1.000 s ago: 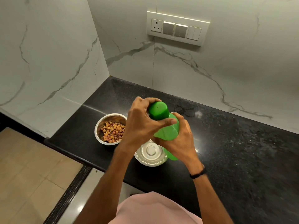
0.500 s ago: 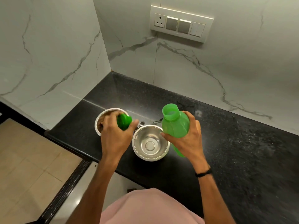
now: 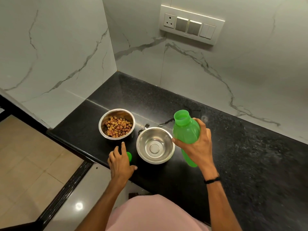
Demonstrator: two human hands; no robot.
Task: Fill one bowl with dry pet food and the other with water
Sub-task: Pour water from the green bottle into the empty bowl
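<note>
A black speckled bench (image 3: pixel 233 155) carries two steel bowls side by side, the kibble bowl (image 3: pixel 104 121) left, the empty bowl (image 3: pixel 155 148) right. A green cap (image 3: pixel 129 156) lies near its front edge; wet streaks (image 3: pixel 166 122) shine behind the empty bowl.

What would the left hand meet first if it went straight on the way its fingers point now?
Probably the food bowl: the left hand sits just before it, fingers aimed at its near wall. Depth is unclear; it may pass over the rim.

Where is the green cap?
Head view: the green cap sits on the black counter near its front edge, beside the left hand, just left of the empty steel bowl.
</note>
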